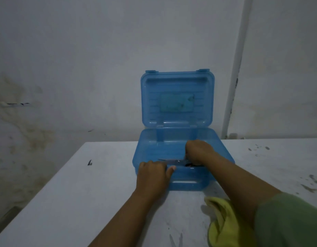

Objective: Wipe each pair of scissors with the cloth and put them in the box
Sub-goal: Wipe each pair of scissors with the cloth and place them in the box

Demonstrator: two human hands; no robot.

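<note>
A translucent blue plastic box stands open on the white table, its lid upright against the wall. My left hand grips the box's front left rim. My right hand reaches down inside the box, fingers closed on a pair of scissors whose blades lie along the front wall. A yellow cloth lies on the table under my right forearm. Another pair of scissors shows at the bottom edge, blades apart.
The white table has its left edge running diagonally and is scuffed with dark marks on the right. A stained wall stands right behind the box, with a white pipe at the right.
</note>
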